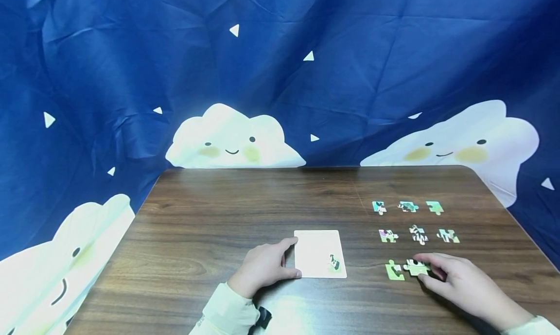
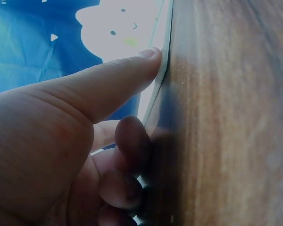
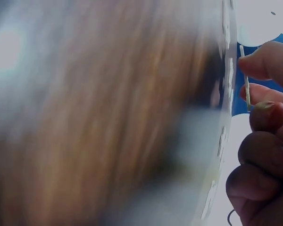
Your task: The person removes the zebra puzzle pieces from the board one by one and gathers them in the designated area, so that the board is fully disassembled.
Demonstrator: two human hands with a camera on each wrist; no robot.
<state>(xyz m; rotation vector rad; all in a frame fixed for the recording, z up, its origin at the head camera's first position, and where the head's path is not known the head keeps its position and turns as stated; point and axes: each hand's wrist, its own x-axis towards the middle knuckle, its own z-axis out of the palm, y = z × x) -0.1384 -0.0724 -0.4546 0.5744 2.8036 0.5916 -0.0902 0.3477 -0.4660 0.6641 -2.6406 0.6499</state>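
Observation:
A white square board (image 1: 317, 252) lies mid-table. Near its lower right corner is a green patch with a black-and-white figure (image 1: 334, 263); whether it is printed or a loose piece I cannot tell. My left hand (image 1: 266, 267) rests at the board's left edge, index fingertip at the far corner and thumb at the near one. In the left wrist view the thumb (image 2: 118, 80) lies straight against the edge. My right hand (image 1: 459, 279) pinches a green jigsaw piece (image 1: 416, 268) between thumb and index finger. The right wrist view shows this thin piece (image 3: 245, 77) edge-on, raised off the table.
Beside the held piece is another green jigsaw piece (image 1: 395, 271). Behind lie a row with a pink-edged piece (image 1: 388, 236), and a farther row including a green piece (image 1: 435, 207). The wooden table (image 1: 218, 203) meets a blue cloud-printed curtain (image 1: 262, 72).

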